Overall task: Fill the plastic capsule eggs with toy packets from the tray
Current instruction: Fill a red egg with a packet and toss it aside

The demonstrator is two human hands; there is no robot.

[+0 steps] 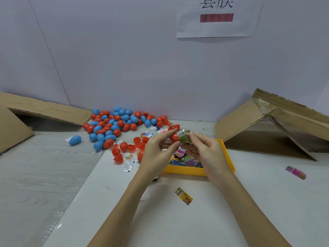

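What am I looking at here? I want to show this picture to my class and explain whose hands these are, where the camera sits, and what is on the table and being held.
There is no machine: a person works with bare hands. The one picture comes from a camera worn on the person's head, looking forward and down.

The left hand holds a red egg half. The right hand pinches a green toy packet right at that half, apparently pushing it in.

Below the hands sits a yellow tray of packets. Behind, by the wall, lies a pile of red and blue eggs, with open red halves nearer. Loose packets lie about: a yellow one in front, a pink one to the right. Cardboard flaps stand at both sides.
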